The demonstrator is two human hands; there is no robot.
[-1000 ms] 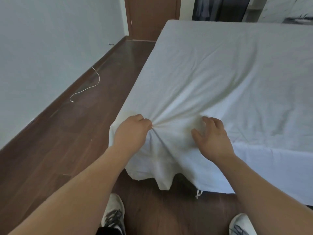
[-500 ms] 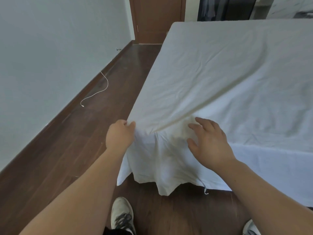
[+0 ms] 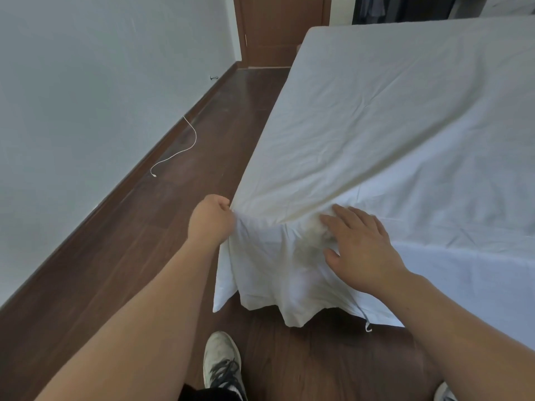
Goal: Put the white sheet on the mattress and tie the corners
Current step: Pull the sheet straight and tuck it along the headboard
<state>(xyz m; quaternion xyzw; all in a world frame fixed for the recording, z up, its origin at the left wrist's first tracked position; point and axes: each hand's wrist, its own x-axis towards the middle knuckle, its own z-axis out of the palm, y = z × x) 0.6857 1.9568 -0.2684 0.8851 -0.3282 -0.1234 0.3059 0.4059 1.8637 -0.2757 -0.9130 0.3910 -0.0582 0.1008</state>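
White sheet [image 3: 390, 134]: spread over the mattress [image 3: 477, 273] across the right of the frame, its near corner hanging loose at lower centre, not yet tied; a tie cord [image 3: 367, 325] is seen dangling at the hem; left hand [image 3: 211, 219]: closed in a fist gripping the sheet's edge, which is drawn taut toward centre left; right hand [image 3: 359, 250]: open, fingers spread flat, pressing the cloth onto the mattress corner; risks judged: too hard a pull may drag the sheet off the far corners; the loose corner may be trodden by the shoe [image 3: 221, 363] below; a white cable [image 3: 185, 146] is noted on the floor, upper left.
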